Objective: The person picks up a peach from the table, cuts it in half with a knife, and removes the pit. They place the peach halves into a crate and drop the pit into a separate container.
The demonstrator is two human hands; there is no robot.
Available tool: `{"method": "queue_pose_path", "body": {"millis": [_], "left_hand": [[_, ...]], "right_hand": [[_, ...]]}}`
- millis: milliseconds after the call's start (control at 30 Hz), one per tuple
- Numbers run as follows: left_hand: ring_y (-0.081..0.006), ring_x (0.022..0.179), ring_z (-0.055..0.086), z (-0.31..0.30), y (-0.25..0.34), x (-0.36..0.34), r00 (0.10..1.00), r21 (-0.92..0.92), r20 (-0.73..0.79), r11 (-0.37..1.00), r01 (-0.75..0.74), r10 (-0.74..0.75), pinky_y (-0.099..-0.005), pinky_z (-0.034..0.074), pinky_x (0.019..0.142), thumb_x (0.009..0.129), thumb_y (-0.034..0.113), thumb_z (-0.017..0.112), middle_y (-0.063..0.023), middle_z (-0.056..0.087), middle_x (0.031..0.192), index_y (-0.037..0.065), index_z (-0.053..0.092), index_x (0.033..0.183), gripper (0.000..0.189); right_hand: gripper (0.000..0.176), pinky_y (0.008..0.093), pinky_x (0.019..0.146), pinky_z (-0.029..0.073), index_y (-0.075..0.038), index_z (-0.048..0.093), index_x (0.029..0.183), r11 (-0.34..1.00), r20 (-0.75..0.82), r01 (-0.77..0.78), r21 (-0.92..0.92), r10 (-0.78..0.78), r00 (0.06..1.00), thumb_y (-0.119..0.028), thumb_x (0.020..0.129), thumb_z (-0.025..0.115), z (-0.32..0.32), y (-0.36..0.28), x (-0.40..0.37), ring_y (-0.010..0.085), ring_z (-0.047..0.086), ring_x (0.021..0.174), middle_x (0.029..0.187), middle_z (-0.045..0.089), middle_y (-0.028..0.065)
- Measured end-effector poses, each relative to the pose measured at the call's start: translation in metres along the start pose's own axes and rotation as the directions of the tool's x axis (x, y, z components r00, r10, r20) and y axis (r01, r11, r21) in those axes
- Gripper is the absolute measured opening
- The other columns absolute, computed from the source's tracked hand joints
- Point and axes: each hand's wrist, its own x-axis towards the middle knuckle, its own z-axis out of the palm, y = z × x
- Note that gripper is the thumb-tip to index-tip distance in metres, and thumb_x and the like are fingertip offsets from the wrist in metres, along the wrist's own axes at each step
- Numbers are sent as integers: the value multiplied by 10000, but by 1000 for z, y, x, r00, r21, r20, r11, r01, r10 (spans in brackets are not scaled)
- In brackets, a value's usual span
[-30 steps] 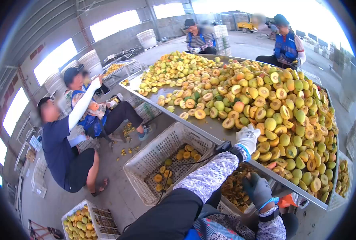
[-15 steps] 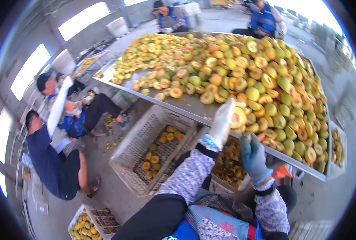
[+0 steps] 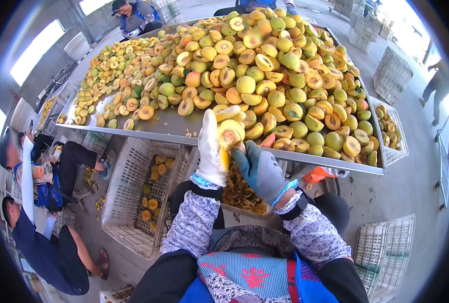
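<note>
My left hand (image 3: 212,154), in a white glove, is closed around a halved yellow peach (image 3: 230,133). The cut face, with its pit area, is turned toward my right hand. My right hand (image 3: 265,169), in a grey-blue glove, is closed with its fingertips against the lower right edge of that half. What those fingers hold, if anything, is hidden. Both hands are over the near edge of a metal table (image 3: 171,121), where a large heap of peach halves (image 3: 305,86) lies just beyond them.
Below the table are a white crate (image 3: 126,202) with a few halves and a container of brownish scraps (image 3: 242,194). Another crate (image 3: 386,252) stands at right; a fruit-filled one (image 3: 391,131) adjoins the table. Co-workers sit at left (image 3: 48,242) and behind the table (image 3: 133,20).
The camera view has swung right, so the table appears further left. My right hand has come up from below the left hand to the peach half, which stays in my left hand.
</note>
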Motion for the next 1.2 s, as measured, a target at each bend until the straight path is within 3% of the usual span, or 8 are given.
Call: {"method": "queue_pose_path", "body": {"millis": [167, 267, 367, 567, 767, 967, 1067, 1200], "left_hand": [[-273, 1065, 656, 10, -12, -10, 993, -18, -93, 997, -77, 75, -444, 578, 913, 1082, 468, 430, -203, 645, 1201, -43, 538, 1301, 567], [-297, 1073, 659, 18, 2, -10, 979, -402, -126, 911, 95, -157, -477, 579, 916, 1077, 461, 445, -210, 635, 1219, -29, 526, 1300, 545], [-322, 1090, 660, 15, 2, -12, 994, -271, -97, 962, 28, -56, -510, 578, 912, 1081, 445, 434, -207, 627, 1238, -17, 515, 1301, 518], [-299, 1051, 680, 18, 4, -13, 970, -343, -176, 934, 99, -167, -453, 597, 872, 1090, 444, 396, -203, 658, 1177, -25, 550, 1257, 521], [-259, 866, 719, 21, 27, -14, 960, -79, -100, 964, 256, -263, -362, 605, 774, 1083, 486, 395, -182, 724, 1017, -61, 644, 1103, 602], [-248, 994, 703, 22, 29, -13, 983, -82, 3, 980, 181, -182, -373, 592, 843, 1087, 481, 384, -174, 705, 1133, -45, 617, 1243, 596], [-248, 1180, 628, 30, 9, -23, 995, -262, -29, 962, 79, -90, -405, 544, 977, 1092, 468, 374, -147, 647, 1287, 7, 549, 1348, 556], [-261, 991, 693, 34, 13, -23, 983, -65, -101, 987, 149, -155, -393, 592, 846, 1090, 452, 372, -176, 695, 1143, -18, 613, 1234, 547]], "right_hand": [[270, 470, 593, 464, 2, 595, 941, 998, 12, -23, 54, 22, 1000, -255, 1021, 611, 5, 5, 0, 458, 625, 721, 762, 637, 239], [252, 467, 600, 467, 0, 599, 955, 999, 27, 37, -18, -36, 999, -245, 1015, 619, 5, 6, -4, 455, 622, 715, 768, 639, 236], [240, 466, 615, 471, -4, 605, 972, 1000, 20, 10, 14, -11, 1000, -240, 1012, 625, 6, 3, -7, 451, 621, 716, 767, 636, 235], [252, 471, 647, 478, -3, 619, 1000, 999, 42, -28, 33, 27, 999, -255, 1015, 619, 7, 5, -9, 442, 629, 746, 788, 651, 239], [287, 449, 670, 493, 7, 645, 993, 996, 122, -87, -33, 91, 988, -275, 1024, 603, 2, 11, -15, 418, 629, 719, 789, 660, 236], [318, 341, 630, 489, -2, 673, 1048, 962, 46, -67, 264, 57, 997, -302, 1053, 569, 8, 10, -20, 159, 595, 674, 724, 647, 66], [348, 274, 622, 466, -10, 675, 1020, 777, 24, -177, 604, 204, 979, -333, 1064, 554, 26, 6, -21, 77, 535, 698, 713, 593, -20], [407, 241, 581, 422, -12, 673, 984, 644, 341, -526, 556, 401, 850, -381, 1071, 528, 3, -13, -20, 53, 478, 676, 702, 575, -27]]}}
